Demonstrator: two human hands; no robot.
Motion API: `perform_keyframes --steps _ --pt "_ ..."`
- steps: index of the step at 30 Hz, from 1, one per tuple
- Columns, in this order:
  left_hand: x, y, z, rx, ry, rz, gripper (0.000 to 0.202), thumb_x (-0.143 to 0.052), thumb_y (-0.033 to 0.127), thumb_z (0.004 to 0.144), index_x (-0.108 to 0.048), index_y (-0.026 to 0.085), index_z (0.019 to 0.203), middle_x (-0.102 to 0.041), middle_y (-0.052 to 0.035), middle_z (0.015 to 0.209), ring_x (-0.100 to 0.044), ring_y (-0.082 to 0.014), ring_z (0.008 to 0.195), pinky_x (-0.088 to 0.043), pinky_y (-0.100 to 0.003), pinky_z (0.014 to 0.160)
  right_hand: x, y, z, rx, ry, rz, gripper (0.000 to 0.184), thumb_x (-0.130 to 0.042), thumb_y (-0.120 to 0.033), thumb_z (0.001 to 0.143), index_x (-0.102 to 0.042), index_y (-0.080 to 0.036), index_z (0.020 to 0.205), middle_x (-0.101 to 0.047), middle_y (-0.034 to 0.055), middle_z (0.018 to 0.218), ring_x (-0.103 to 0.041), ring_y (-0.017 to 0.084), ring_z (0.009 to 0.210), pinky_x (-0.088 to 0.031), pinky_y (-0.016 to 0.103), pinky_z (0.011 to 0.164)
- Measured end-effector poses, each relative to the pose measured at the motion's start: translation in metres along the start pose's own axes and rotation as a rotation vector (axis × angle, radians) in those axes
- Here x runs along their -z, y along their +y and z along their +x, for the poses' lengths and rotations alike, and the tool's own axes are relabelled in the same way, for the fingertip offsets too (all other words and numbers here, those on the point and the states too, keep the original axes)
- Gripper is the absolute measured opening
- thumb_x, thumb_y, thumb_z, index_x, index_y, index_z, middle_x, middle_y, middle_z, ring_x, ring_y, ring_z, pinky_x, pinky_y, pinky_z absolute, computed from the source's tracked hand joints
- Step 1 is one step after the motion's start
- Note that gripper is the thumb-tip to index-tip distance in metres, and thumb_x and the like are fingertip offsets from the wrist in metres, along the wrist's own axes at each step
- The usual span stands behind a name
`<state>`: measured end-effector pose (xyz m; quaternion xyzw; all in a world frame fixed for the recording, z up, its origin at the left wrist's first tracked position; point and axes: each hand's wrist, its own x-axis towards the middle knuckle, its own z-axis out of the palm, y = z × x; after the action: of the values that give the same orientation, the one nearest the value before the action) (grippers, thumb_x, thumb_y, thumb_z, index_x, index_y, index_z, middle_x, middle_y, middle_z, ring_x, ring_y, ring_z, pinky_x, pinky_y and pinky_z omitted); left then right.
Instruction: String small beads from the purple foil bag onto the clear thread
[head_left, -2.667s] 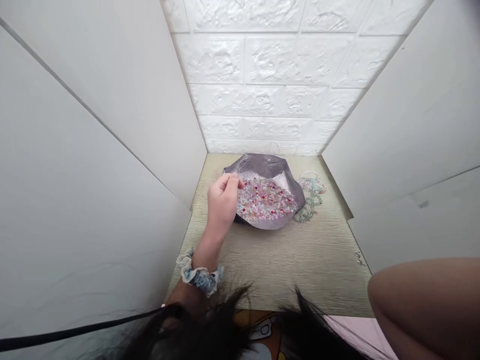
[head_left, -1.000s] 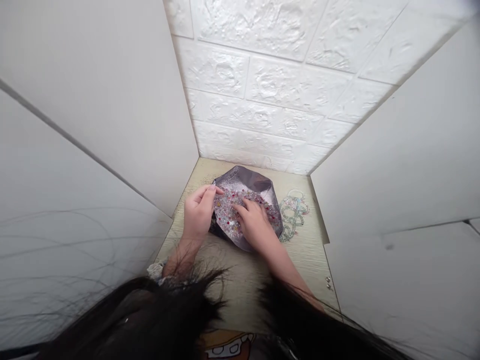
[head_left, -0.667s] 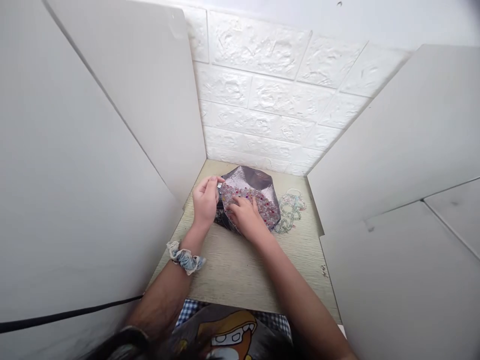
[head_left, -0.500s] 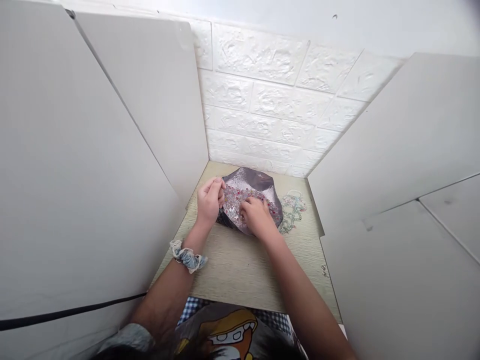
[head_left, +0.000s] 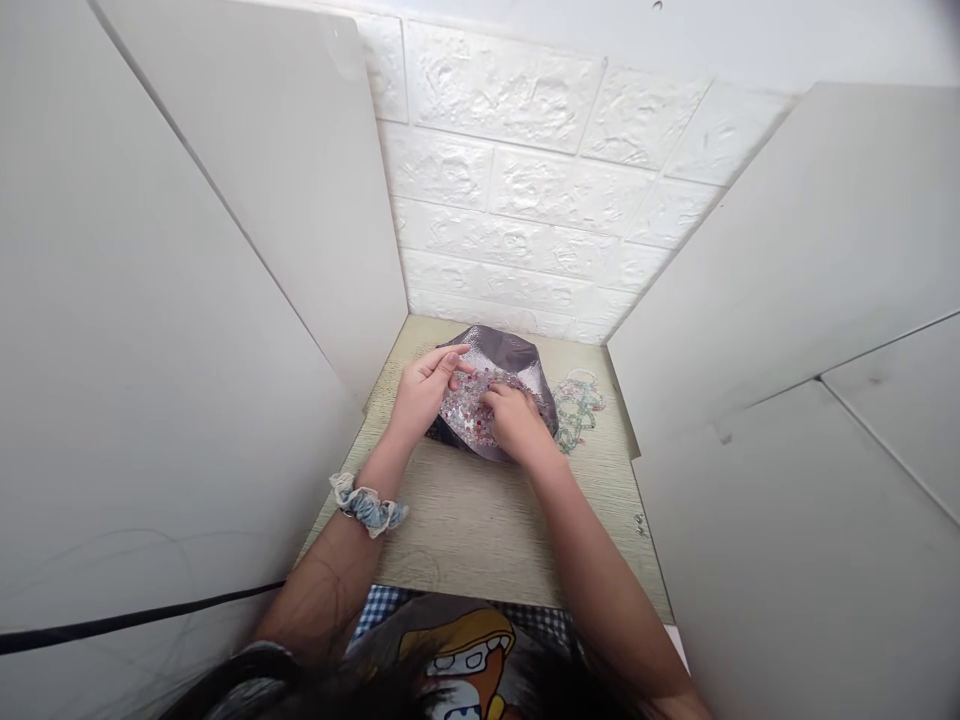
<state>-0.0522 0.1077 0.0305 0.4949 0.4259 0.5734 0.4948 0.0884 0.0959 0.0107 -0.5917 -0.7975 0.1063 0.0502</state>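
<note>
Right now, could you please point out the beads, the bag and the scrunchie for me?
Beads (head_left: 465,407): head view, on the uncovered left part of the pile.
Bag (head_left: 504,350): head view, on its bare far inner wall.
Scrunchie (head_left: 369,508): head view, on the middle of its blue fabric.

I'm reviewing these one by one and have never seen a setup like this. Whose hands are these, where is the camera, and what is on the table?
There is no machine here: these are a person's own bare hands, seen from a camera worn on the head, looking forward and down. On the wooden tabletop sits what looks like an opened silvery purple bag full of small loose beads. The right hand has its fingertips among them; the left hand, with a scrunchie at its wrist, is at the bag's left side. Whether either hand grips anything is too small to tell. Beaded loops lie to the bag's right.
</note>
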Motion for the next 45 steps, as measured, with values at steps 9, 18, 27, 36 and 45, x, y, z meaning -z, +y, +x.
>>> perform_keyframes --steps 9,18,27,36,45 --pt "0.000 0.005 0.000 0.021 -0.057 0.140 0.034 -0.052 0.036 0.074 -0.061 0.014 0.097 -0.066 -0.0093 0.092 -0.058 -0.0142 0.077 -0.040 -0.019 0.054 -0.003 0.007 -0.002 -0.235 0.104 -0.013 0.040 -0.030 -0.007 0.075 -0.047 -0.015 0.110 -0.044 0.0116 0.116 -0.041 0.023 0.104 -0.034 0.034 0.086" --pt "-0.001 0.003 -0.001 0.066 -0.021 0.029 0.035 -0.058 0.037 0.069 -0.063 0.013 0.094 -0.065 -0.0099 0.090 -0.058 -0.0126 0.069 -0.043 -0.019 0.052 -0.006 -0.007 -0.009 0.067 -0.176 0.186 0.053 -0.035 -0.010 0.073 -0.036 -0.018 0.126 -0.026 0.0109 0.137 -0.030 0.024 0.121 -0.024 0.043 0.097" --pt "-0.005 0.006 -0.004 0.224 -0.060 0.013 0.022 -0.054 0.030 0.069 -0.061 0.010 0.076 -0.026 0.0086 0.040 -0.021 -0.0015 0.033 -0.013 -0.015 0.033 -0.009 -0.003 0.003 -0.244 -0.137 0.154 0.065 -0.023 -0.050 0.082 -0.013 -0.015 0.135 -0.004 0.0111 0.142 -0.005 0.030 0.129 -0.011 0.051 0.099" --pt "-0.006 0.009 -0.006 0.180 -0.005 -0.012 0.022 -0.046 0.031 0.074 -0.058 0.012 0.074 -0.022 0.0092 0.040 -0.017 -0.0022 0.033 -0.012 -0.016 0.032 -0.009 -0.008 -0.003 -0.092 -0.365 0.187 0.076 -0.020 -0.062 0.077 -0.002 -0.018 0.135 0.008 0.0040 0.141 0.004 0.029 0.129 -0.002 0.053 0.100" --pt "-0.003 0.002 -0.004 0.082 0.021 -0.020 0.021 -0.046 0.034 0.075 -0.056 0.015 0.070 -0.022 0.0088 0.039 -0.019 -0.0035 0.032 -0.016 -0.016 0.032 -0.001 -0.015 -0.013 0.137 -0.297 0.345 0.047 -0.026 -0.032 0.085 -0.028 -0.019 0.130 -0.016 0.0091 0.140 -0.015 0.022 0.129 -0.017 0.045 0.101"
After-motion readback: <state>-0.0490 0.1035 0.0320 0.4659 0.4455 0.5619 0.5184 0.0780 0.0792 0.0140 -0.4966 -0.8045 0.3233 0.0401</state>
